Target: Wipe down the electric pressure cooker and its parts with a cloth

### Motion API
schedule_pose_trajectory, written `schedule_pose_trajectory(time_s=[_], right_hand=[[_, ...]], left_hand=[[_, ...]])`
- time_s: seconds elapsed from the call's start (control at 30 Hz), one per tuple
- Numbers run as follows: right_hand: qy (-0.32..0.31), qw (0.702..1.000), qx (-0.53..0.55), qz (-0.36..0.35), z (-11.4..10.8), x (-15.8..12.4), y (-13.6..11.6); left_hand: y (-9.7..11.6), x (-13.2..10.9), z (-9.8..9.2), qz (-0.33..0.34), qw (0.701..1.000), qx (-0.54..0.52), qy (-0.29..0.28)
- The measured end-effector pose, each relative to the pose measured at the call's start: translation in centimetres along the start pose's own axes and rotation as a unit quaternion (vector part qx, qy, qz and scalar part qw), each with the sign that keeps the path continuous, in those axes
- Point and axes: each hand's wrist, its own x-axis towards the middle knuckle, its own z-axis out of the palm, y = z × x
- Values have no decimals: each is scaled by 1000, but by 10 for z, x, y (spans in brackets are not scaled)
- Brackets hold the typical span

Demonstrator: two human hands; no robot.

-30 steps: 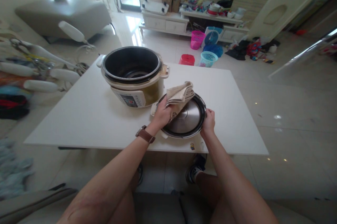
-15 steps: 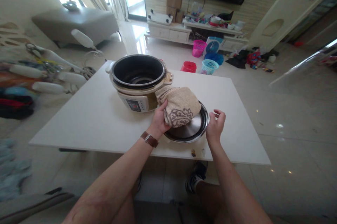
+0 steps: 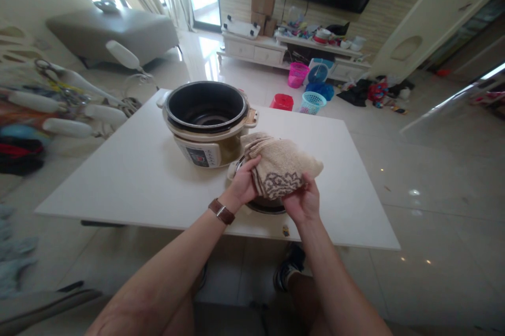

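Note:
A folded beige towel (image 3: 290,165) with a dark brown pattern is held up between both hands. My left hand (image 3: 244,181) grips its left edge, thumb on top. On its lower right edge, my right hand (image 3: 305,202) has closed with fingers beneath and thumb above. Under the towel lies a round pot lid (image 3: 270,206), inner side up and mostly covered by towel and hands. Behind and left of my hands stands a cream electric cooker (image 3: 197,152), uncovered, with its dark inner pot (image 3: 207,107) inside.
The white table (image 3: 130,178) carries all of this. Close to its front edge sits a tiny figure (image 3: 285,231). Beyond it on the floor are a red stool (image 3: 282,102), a light blue basket (image 3: 313,102) and a pink basket (image 3: 297,74). A TV cabinet (image 3: 252,51) stands at the wall.
My right hand has moved left from beside the lid and taken hold of the towel. The towel has shifted slightly right and now covers more of the lid.

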Motion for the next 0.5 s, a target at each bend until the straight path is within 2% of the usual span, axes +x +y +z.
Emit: schedule_pose_trajectory(time_s=[0.1, 0.17, 0.23, 0.3, 0.37, 0.4, 0.47, 0.5], right_hand=[[37, 999, 5, -32, -6, 10, -16], [44, 996, 7, -80, -9, 16, -30], [43, 989, 6, -142, -10, 21, -46], [44, 979, 4, -201, -11, 24, -60], [54, 968, 0, -247, -12, 27, -71], [63, 962, -4, -265, -13, 28, -74], [85, 952, -14, -295, -16, 32, -78], [93, 946, -21, -310, -18, 34, -79]], left_hand=[[4, 1, -7, 64, 990, 124, -16], [11, 3, -17, 122, 967, 225, 11], [20, 7, -32, 190, 921, 327, 90], [27, 10, -48, 244, 853, 416, 198], [31, 12, -65, 252, 797, 465, 292], [32, 12, -72, 240, 781, 473, 329], [32, 11, -82, 198, 776, 471, 370], [31, 10, -84, 173, 789, 465, 363]])
